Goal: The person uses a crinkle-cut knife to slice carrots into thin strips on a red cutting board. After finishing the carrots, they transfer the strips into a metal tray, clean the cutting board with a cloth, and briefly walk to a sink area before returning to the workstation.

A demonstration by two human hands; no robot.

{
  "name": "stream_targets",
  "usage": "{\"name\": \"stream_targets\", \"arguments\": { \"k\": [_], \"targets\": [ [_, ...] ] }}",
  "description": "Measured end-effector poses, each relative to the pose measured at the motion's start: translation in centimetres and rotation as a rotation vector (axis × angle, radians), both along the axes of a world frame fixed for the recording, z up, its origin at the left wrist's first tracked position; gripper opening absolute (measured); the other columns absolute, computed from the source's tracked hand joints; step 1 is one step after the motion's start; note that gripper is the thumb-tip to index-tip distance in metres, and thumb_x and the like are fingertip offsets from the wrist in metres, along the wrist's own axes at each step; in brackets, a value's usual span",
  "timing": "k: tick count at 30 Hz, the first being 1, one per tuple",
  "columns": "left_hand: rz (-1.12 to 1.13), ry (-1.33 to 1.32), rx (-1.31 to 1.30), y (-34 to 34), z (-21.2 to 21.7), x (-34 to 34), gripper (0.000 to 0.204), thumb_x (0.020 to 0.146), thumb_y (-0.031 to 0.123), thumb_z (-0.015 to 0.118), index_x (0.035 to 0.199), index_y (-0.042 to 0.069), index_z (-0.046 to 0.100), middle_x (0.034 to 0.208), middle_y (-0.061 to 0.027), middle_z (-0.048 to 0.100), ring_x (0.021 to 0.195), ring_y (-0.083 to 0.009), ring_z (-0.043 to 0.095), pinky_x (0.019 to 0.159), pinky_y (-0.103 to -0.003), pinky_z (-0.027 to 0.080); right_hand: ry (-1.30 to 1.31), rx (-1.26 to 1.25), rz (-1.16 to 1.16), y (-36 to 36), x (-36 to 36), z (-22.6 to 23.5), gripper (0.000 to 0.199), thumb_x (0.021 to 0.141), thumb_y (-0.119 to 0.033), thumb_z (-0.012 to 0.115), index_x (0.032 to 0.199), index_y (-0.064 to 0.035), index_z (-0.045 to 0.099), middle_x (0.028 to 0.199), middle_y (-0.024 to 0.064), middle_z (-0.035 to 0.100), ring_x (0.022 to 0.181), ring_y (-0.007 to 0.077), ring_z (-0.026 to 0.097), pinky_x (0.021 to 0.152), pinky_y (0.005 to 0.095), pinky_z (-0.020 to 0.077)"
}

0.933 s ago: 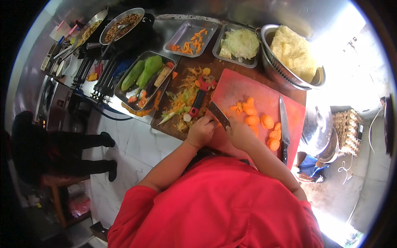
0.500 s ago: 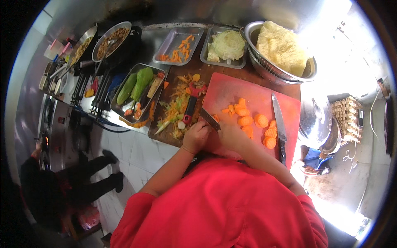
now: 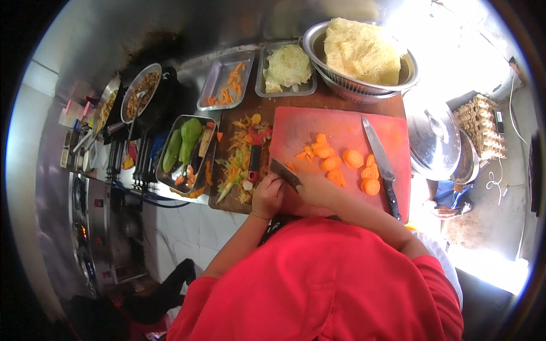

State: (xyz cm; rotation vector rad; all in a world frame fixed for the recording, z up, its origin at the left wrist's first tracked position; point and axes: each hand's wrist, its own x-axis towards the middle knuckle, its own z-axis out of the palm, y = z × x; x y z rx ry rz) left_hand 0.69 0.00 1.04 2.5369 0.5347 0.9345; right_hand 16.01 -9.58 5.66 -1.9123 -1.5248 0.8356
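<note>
Carrots (image 3: 352, 159) lie just beyond the right hand (image 3: 309, 188)
It grips a blade (image 3: 284, 173); the left hand (image 3: 268, 196) curls beside it, hold unclear.

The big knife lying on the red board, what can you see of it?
The knife has a long, pointed grey blade that looks like metal, and a black handle. It lies flat on the right part of the red board, slightly slanted, its tip pointing away from the person. Carrot slices sit just left of it; I can't tell if any touch it.
</note>
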Motion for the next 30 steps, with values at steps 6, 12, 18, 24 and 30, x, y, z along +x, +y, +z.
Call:
{"name": "stream_targets", "arguments": {
  "k": [6, 12, 18, 24, 30],
  "targets": [
    [-0.014, 0.094, -0.146, 0.2, 0.6, 3.2, 0.012, 0.076, 0.009, 0.062, 0.086, 0.004, 0.06, 0.091, -0.0123, 0.057, 0.081, -0.0312, 0.058, 0.071, -0.037, 0.048, 0.18, 0.042, -0.353, -7.6, 6.5, 2.8, 0.027, 0.085, -0.013, 0.053, 0.107, 0.0026, 0.051, 0.083, 0.0177, 0.059, 0.076, 0.0224, 0.057, 0.069, 0.035, 0.0454],
    [-0.024, 0.103, -0.143, 1.5, 0.3, 7.7, 0.017, 0.076, 0.011, 0.062, 0.092, 0.006, 0.062, 0.093, -0.0128, 0.056, 0.086, -0.0314, 0.056, 0.073, -0.038, 0.047, 0.154, 0.101, -0.671, -13.8, 8.7, 5.6, 0.019, 0.085, -0.015, 0.056, 0.095, 0.0009, 0.052, 0.072, 0.0152, 0.056, 0.065, 0.0216, 0.053, 0.061, 0.0332, 0.0427],
    [-0.191, 0.326, 0.058, -1.9, 4.6, 9.8, 0.028, 0.076, 0.023, 0.063, 0.101, 0.009, 0.06, 0.097, -0.0109, 0.055, 0.093, -0.0295, 0.055, 0.075, -0.04, 0.045, 0.283, 0.159, -0.719, -16.0, 7.8, 5.4, 0.021, 0.087, -0.008, 0.051, 0.107, -0.0013, 0.053, 0.073, 0.0021, 0.054, 0.06, 0.0067, 0.045, 0.055, 0.0239, 0.0387],
    [-0.179, 0.594, -0.068, -3.2, 3.6, 12.2, 0.038, 0.078, 0.024, 0.059, 0.112, 0.008, 0.054, 0.099, -0.0142, 0.055, 0.092, -0.0313, 0.057, 0.075, -0.043, 0.046, 0.325, 0.079, -0.635, -13.8, 6.5, 6.9, 0.015, 0.086, -0.011, 0.055, 0.095, 0.0012, 0.051, 0.075, 0.0107, 0.055, 0.069, 0.0126, 0.047, 0.063, 0.0301, 0.042],
    [-0.187, 0.768, -0.189, -2.8, 3.4, 12.2, 0.035, 0.076, 0.019, 0.06, 0.107, 0.005, 0.053, 0.099, -0.0181, 0.055, 0.09, -0.0347, 0.058, 0.077, -0.045, 0.047, 0.28, 0.021, -0.579, -14.0, 6.1, 6.8, 0.014, 0.086, -0.01, 0.055, 0.09, 0.0012, 0.05, 0.071, 0.0102, 0.051, 0.068, 0.0103, 0.044, 0.061, 0.0291, 0.0406]
  ]
}}
